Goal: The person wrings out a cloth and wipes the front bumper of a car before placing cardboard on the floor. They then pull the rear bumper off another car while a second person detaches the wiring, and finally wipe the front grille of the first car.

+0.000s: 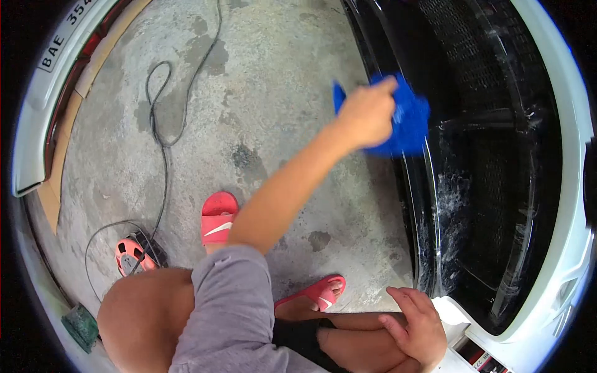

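Observation:
My left hand (371,115) is closed on a blue cloth (407,121) and presses it against the glossy black car trim (429,205), near its upper left edge. Whitish smears mark the trim below the cloth. The hand is slightly blurred. At the lower right, my right hand (420,329) lies on my bent knee, fingers apart, with nothing in it.
A white car body (569,205) curves round the black trim. Another car's end (37,118) with a plate stands at the left, cardboard (62,149) beside it. A dark cable (165,180) lies on the concrete near an orange tool (129,253). Red slides (219,208) are on my feet.

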`<state>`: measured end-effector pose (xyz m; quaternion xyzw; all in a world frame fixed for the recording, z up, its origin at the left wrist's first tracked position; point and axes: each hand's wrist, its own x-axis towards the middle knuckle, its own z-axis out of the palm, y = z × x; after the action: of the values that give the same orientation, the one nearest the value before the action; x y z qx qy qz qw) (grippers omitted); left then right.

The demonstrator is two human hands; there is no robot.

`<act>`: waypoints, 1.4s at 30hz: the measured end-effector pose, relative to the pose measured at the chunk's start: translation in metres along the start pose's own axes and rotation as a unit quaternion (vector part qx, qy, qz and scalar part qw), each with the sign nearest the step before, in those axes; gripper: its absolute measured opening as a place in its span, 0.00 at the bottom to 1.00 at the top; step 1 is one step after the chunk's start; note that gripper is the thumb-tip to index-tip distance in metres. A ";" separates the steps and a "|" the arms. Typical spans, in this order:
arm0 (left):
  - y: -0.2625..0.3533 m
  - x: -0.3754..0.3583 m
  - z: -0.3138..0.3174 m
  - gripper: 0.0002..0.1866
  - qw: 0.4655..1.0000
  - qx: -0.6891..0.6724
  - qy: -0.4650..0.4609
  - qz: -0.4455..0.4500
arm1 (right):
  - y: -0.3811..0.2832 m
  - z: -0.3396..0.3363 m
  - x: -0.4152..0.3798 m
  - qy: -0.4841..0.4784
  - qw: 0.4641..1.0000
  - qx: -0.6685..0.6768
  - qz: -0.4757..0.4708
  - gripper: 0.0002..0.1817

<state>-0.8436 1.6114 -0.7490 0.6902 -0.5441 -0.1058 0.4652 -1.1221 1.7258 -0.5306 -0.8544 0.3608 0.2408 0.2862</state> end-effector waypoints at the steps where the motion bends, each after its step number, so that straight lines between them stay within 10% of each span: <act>1: 0.010 -0.012 -0.008 0.10 0.991 -0.106 -0.063 0.055 | -0.002 -0.001 0.003 0.000 1.000 -0.002 -0.003 0.26; 4: 0.010 -0.025 -0.012 0.09 0.863 -0.466 -0.185 0.056 | -0.009 -0.005 0.010 -0.002 1.000 0.012 0.001 0.26; 7: -0.021 -0.031 -0.023 0.14 0.770 -0.637 -0.005 -0.035 | -0.013 -0.007 0.014 0.006 1.000 0.003 -0.002 0.26; 8: -0.026 -0.040 -0.020 0.17 0.548 -0.805 0.102 -0.204 | -0.013 -0.006 0.014 0.004 1.000 0.001 -0.003 0.26; 11: -0.037 -0.036 -0.045 0.19 0.394 -0.900 0.116 -0.145 | -0.019 -0.004 0.016 0.004 1.000 -0.001 0.001 0.26; 16: -0.112 0.026 -0.033 0.21 0.596 -0.720 0.293 -0.200 | -0.024 -0.005 0.021 0.019 0.999 0.016 0.035 0.25; 18: -0.115 0.067 -0.038 0.18 0.566 -0.742 0.280 -0.225 | -0.024 -0.004 0.023 0.017 0.999 0.027 0.043 0.25; 23: -0.169 0.157 0.029 0.21 0.800 -0.436 0.238 -0.337 | -0.022 -0.005 0.036 0.002 0.997 0.021 0.079 0.24; 30: -0.159 0.124 0.020 0.22 0.904 -0.337 -0.044 -0.258 | -0.015 -0.004 0.047 0.004 0.997 0.029 0.073 0.24; 42: 0.028 -0.060 0.087 0.08 0.974 -0.082 -0.021 -0.208 | -0.015 -0.007 0.012 0.032 0.999 0.025 0.023 0.26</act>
<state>-0.9419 1.6170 -0.7964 0.7455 -0.3880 -0.2591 0.4760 -1.1017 1.7238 -0.5279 -0.8456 0.3956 0.2110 0.2898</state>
